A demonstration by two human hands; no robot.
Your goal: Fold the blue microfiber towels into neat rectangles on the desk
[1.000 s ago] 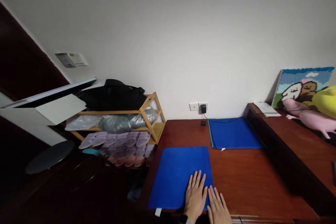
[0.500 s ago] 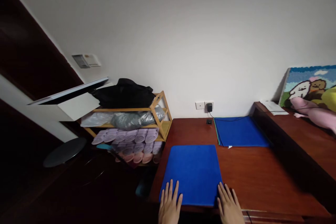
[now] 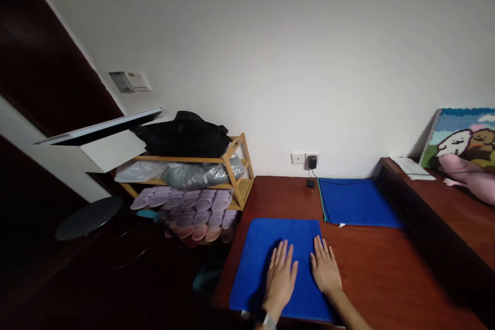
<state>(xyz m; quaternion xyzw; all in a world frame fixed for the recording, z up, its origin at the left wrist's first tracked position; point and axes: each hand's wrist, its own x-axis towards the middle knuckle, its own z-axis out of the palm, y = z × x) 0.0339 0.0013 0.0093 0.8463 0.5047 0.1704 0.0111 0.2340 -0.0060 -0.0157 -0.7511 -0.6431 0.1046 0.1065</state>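
A folded blue cloth (image 3: pixel 270 247) lies flat on the reddish wooden desk (image 3: pixel 367 263), near its front left corner. My left hand (image 3: pixel 281 277) rests palm down on the middle of the cloth, fingers stretched out. Beside it, my right hand (image 3: pixel 325 268) lies flat on the cloth's right part with fingers spread. Neither hand holds anything. A second stack of blue cloths (image 3: pixel 358 202) lies further back on the desk, by the wall.
A charger is plugged into the wall socket (image 3: pixel 312 160) above the desk. A raised wooden shelf (image 3: pixel 444 206) at the right carries papers, a pink plush toy and a picture. Left of the desk stands a wooden rack (image 3: pixel 232 175) with slippers and bags.
Both hands have moved from the cloth's near corners forward onto its middle, coming closer together. The view has shifted slightly to the left.
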